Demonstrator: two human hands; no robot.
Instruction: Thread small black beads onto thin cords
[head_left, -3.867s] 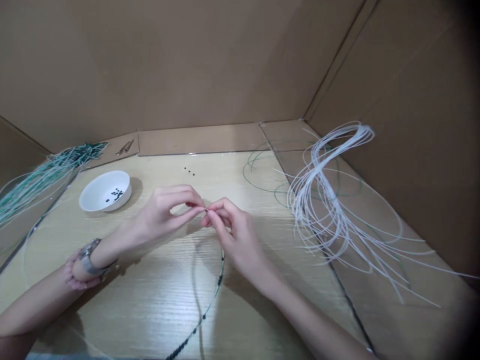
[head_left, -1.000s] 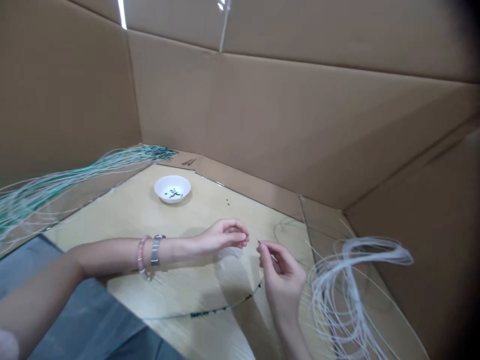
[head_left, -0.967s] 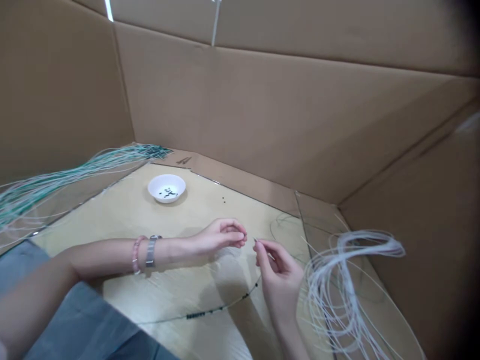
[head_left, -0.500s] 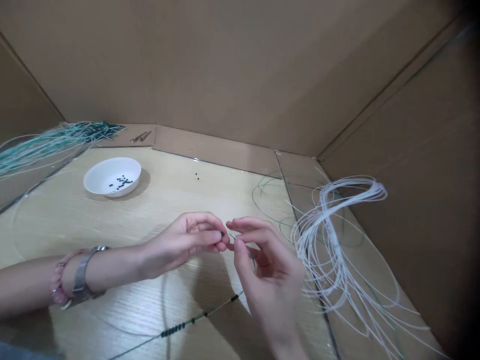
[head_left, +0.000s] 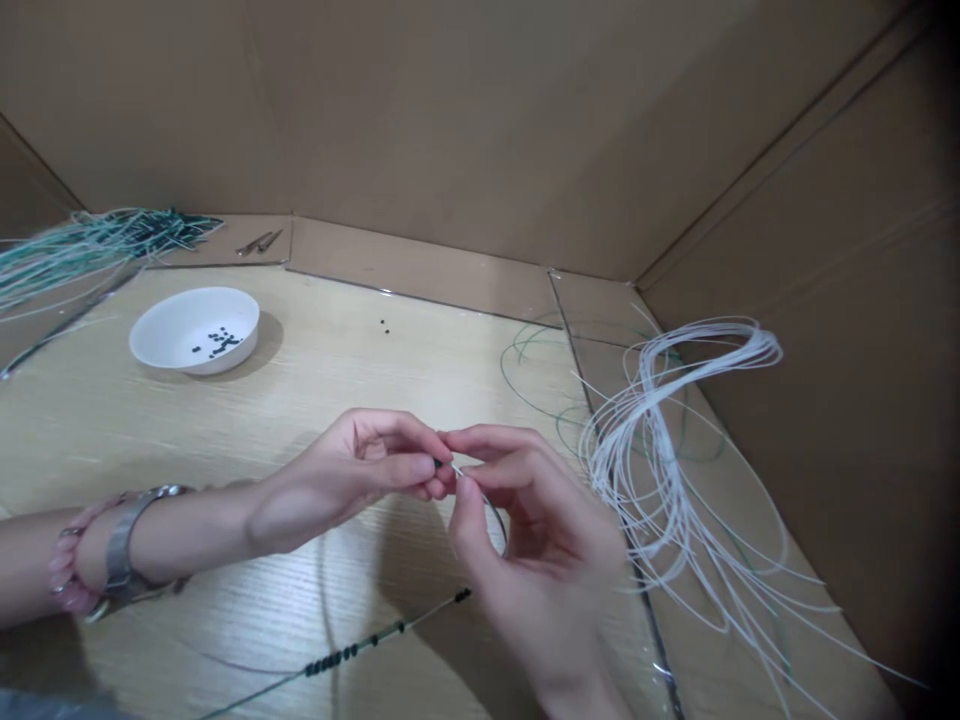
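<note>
My left hand point(head_left: 375, 455) pinches a small dark bead point(head_left: 438, 464) between thumb and forefinger. Facing it, my right hand point(head_left: 532, 510) grips the pale end of a cord point(head_left: 493, 512) close to the bead, and the fingertips of both hands meet. Whether the cord tip is inside the bead I cannot tell. Below the hands the cord runs down to the left, with several dark beads point(head_left: 330, 661) threaded on it, some in a tight row and others spaced apart.
A white bowl point(head_left: 150, 345) holding several dark beads stands at the left. Two loose beads point(head_left: 385, 326) lie farther back. Coiled white cords point(head_left: 660, 430) lie at the right, bundled green and white cords point(head_left: 112, 245) at the back left, near pointed metal tools point(head_left: 260, 243). Cardboard walls point(head_left: 450, 130) surround the table.
My right hand has come closer to my left, bringing the cord end up to the bead. The view has shifted slightly, so the bowl and cords appear higher in the picture.
</note>
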